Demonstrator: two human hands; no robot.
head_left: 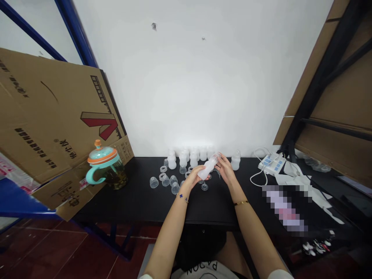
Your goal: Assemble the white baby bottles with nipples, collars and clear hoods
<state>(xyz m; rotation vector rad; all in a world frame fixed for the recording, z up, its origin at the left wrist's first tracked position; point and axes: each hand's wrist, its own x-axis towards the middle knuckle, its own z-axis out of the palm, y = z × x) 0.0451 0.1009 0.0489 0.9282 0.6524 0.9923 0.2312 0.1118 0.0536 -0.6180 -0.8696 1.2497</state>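
Note:
My left hand (194, 175) is wrapped round the lower body of a small translucent white bottle (208, 166), held tilted above the black table (139, 197). My right hand (226, 169) grips the bottle's upper end near its neck, fingers closed on it. Behind the hands stands a row of several similar white bottles (188, 157), and one more bottle (235, 160) stands alone to the right. Clear caps and rings (167, 180) lie scattered on the table left of my hands.
A lidded cup with a teal handle and orange top (106, 164) stands at the table's left by a big leaning cardboard box (52, 120). A white device with cables (273, 163) and white papers (299, 182) lie at the right. Dark shelving (328, 77) rises at the right.

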